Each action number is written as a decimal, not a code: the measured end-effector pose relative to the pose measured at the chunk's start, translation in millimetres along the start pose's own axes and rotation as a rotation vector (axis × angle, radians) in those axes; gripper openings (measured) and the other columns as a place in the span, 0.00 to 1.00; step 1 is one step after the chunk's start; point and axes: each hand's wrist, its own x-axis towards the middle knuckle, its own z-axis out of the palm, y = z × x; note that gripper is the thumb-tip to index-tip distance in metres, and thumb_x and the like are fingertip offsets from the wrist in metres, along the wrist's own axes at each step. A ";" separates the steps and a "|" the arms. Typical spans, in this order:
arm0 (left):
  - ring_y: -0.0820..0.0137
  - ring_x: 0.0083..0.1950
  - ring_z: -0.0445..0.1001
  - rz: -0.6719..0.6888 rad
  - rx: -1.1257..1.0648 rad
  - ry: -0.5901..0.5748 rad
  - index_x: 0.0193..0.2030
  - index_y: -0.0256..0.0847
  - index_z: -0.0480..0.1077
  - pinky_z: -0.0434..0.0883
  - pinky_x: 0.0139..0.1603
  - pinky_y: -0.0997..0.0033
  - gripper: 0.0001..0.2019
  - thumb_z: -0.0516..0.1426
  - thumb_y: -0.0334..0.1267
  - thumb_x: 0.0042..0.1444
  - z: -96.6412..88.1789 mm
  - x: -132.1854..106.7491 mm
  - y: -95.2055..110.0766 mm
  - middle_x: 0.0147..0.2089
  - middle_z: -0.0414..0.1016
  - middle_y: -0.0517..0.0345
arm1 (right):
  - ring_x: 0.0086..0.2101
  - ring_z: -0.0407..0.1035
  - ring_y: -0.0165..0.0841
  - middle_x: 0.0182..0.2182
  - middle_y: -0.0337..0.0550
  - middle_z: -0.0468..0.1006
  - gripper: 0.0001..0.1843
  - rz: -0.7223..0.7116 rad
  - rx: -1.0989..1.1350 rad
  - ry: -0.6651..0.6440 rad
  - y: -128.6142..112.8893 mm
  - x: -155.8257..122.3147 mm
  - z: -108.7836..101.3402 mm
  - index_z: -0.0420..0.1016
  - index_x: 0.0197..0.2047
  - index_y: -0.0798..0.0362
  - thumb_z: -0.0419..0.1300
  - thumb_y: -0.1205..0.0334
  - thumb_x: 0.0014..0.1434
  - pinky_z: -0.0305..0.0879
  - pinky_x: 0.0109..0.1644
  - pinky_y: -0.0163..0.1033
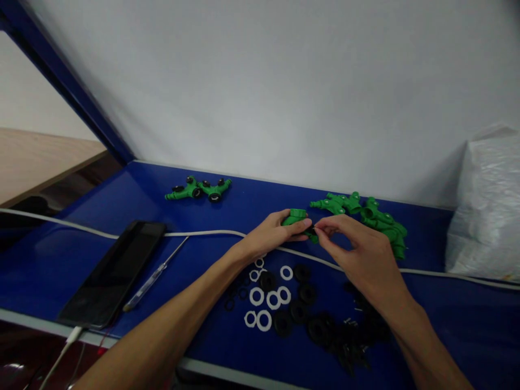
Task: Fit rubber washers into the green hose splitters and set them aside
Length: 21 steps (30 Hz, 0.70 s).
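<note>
Both forearms reach in over the blue tabletop (pixel 170 206). Left hand (pixel 272 233) wraps its fingers around a green fitting (pixel 296 216), held just above the surface. Right hand (pixel 361 252) pinches a small black part (pixel 312 233) against that fitting, fingertips pressed together. Below the fingers lie white rings (pixel 264 303) and black washers (pixel 309 314); more green fittings (pixel 374 216) sit just beyond the right fingers.

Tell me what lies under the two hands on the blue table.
White flat rings and black round parts lie under the left hand and right hand. The right forearm covers more.
</note>
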 end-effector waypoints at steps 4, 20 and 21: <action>0.67 0.50 0.77 0.023 -0.003 -0.009 0.43 0.33 0.75 0.72 0.62 0.61 0.15 0.69 0.39 0.53 -1.1 -0.4 0.3 0.48 0.78 0.50 | 0.32 0.76 0.32 0.33 0.41 0.80 0.07 -0.078 -0.033 -0.009 -3.8 0.2 1.1 0.76 0.38 0.50 0.58 0.69 0.66 0.72 0.42 0.37; 0.69 0.41 0.72 0.143 0.371 -0.095 0.41 0.37 0.71 0.69 0.47 0.67 0.20 0.66 0.52 0.53 -8.2 -1.0 -1.4 0.37 0.72 0.59 | 0.30 0.77 0.38 0.28 0.44 0.83 0.20 0.626 0.603 -0.120 11.5 -3.3 -1.2 0.83 0.33 0.51 0.76 0.44 0.46 0.74 0.38 0.41; 0.69 0.40 0.72 0.146 0.363 -0.100 0.41 0.37 0.70 0.69 0.46 0.67 0.20 0.66 0.52 0.53 -7.6 -1.1 -1.2 0.37 0.72 0.59 | 0.30 0.77 0.37 0.28 0.44 0.83 0.20 0.629 0.611 -0.122 11.5 -3.2 -0.9 0.83 0.33 0.51 0.76 0.44 0.46 0.73 0.38 0.40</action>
